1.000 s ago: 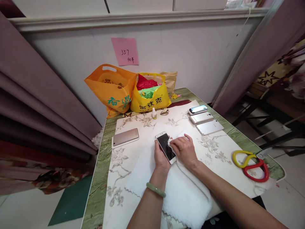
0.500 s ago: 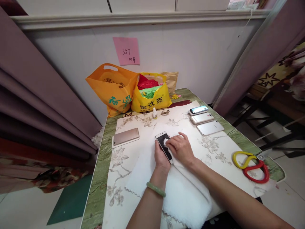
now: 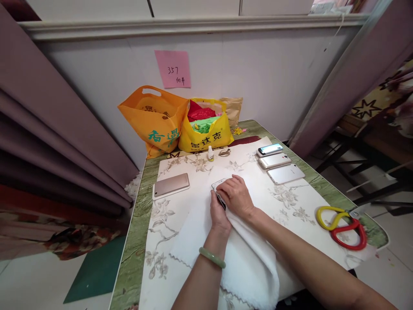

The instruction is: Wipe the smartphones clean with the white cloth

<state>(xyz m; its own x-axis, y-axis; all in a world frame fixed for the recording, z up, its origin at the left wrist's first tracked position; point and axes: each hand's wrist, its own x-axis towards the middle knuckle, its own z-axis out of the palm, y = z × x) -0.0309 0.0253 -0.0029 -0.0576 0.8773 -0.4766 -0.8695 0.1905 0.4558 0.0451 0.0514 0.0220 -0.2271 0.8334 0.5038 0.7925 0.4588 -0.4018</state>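
A white-edged smartphone (image 3: 221,202) with a dark screen lies in my left hand (image 3: 220,214), whose fingers wrap its left side and underside. Over the screen, my right hand (image 3: 237,194) presses with curled fingers on a fold of a white fluffy cloth (image 3: 247,262), covering most of the phone. The rest of that cloth spreads down across the table toward me, under my forearms. A green bangle (image 3: 212,257) circles my left wrist.
Left are two stacked phones, a rose-gold one (image 3: 171,185) on top. Several phones, including a silver one (image 3: 286,173), lie at right near red-and-yellow scissors (image 3: 343,226). Behind stand a small white bottle (image 3: 211,153), an orange bag (image 3: 155,120) and a yellow bag (image 3: 206,133).
My right hand has slid left and slightly up over the phone with the cloth, hiding more of the screen. My left hand keeps its hold.
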